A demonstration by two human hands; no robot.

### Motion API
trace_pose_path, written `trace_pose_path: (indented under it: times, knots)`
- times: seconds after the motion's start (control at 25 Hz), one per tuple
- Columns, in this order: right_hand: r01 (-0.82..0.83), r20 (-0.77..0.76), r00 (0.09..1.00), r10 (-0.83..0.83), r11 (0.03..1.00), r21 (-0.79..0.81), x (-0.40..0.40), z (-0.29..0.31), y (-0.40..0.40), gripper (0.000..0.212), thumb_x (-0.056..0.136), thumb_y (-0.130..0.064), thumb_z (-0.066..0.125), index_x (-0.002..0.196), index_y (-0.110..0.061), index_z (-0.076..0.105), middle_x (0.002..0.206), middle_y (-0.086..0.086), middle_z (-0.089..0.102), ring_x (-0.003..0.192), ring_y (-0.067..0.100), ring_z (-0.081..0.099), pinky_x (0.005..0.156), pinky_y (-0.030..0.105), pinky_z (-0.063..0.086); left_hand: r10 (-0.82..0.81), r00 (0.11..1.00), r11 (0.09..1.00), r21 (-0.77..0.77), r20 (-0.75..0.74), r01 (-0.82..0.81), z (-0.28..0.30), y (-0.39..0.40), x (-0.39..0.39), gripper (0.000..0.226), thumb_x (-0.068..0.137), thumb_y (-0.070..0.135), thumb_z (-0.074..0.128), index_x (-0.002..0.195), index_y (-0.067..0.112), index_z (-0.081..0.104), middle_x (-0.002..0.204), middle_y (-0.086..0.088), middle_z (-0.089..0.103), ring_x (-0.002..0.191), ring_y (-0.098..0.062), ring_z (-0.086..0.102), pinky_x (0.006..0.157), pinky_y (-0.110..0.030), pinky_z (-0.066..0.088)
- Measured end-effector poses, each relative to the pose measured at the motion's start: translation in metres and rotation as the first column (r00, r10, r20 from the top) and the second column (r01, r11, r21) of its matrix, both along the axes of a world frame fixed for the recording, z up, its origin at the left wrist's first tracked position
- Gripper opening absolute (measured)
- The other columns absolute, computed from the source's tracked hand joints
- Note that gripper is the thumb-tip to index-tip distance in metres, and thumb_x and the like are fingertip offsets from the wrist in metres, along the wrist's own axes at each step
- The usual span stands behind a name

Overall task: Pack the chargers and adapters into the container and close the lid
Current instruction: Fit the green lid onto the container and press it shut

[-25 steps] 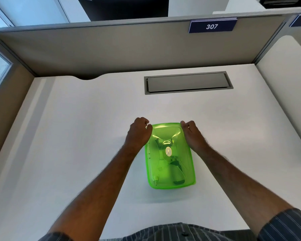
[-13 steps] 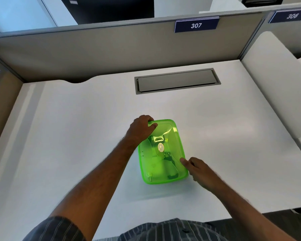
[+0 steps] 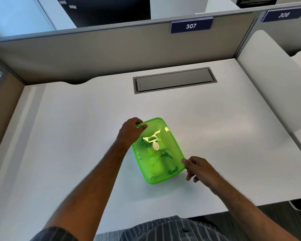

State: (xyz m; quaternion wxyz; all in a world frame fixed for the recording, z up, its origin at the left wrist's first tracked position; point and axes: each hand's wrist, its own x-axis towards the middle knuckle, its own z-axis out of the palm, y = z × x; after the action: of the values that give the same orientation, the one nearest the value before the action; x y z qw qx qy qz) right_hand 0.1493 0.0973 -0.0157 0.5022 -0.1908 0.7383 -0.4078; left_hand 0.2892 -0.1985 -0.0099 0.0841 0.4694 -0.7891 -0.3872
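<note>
A translucent green container [image 3: 170, 136] lies on the white desk [image 3: 76, 136] with its lid on, turned slightly clockwise. Dim shapes of chargers and cables [image 3: 163, 153] show through the lid, with a round white sticker [image 3: 155, 146] near the middle. My left hand [image 3: 130, 132] grips the far left corner of the lid, thumb on top. My right hand [image 3: 196, 168] pinches the near right edge of the lid with fingertips.
A grey cable hatch [image 3: 174, 80] is set into the desk behind the container. Beige partition walls [image 3: 111, 53] close the back and left sides. A white side panel [image 3: 268, 80] stands on the right. The desk's front edge runs just before my striped shirt.
My right hand moved from the far right corner down to the near right edge of the lid. The container has turned a little clockwise. My left hand stays at the far left corner.
</note>
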Motion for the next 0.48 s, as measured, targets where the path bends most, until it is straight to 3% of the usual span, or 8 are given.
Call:
trace_pose_path:
  times: [0.2, 0.48]
  knots:
    - [0.128, 0.05, 0.991, -0.128, 0.992, -0.008, -0.011, 0.0, -0.009, 0.033, 0.097, -0.039, 0.063, 0.084, -0.01, 0.054, 0.075, 0.005, 0.056, 0.065, 0.024, 0.069, 0.05, 0.028, 0.045, 0.099, 0.993, 0.995, 0.028, -0.06, -0.097, -0.005, 0.011, 0.033, 0.022, 0.09, 0.036, 0.075, 0.103, 0.019, 0.071, 0.106, 0.001, 0.072, 0.104, -0.018, 0.065, 0.088, -0.029, 0.045]
    - [0.276, 0.094, 0.957, -0.274, 0.961, -0.012, -0.021, 0.001, -0.032, 0.02, 0.097, -0.029, 0.064, 0.095, -0.012, 0.054, 0.093, 0.013, 0.06, 0.07, 0.023, 0.061, 0.053, 0.032, 0.049, 0.213, 0.976, 0.977, 0.012, -0.044, -0.212, -0.009, 0.045, 0.069, 0.026, 0.089, 0.049, 0.073, 0.099, 0.026, 0.066, 0.101, 0.007, 0.068, 0.093, -0.015, 0.064, 0.081, -0.033, 0.05]
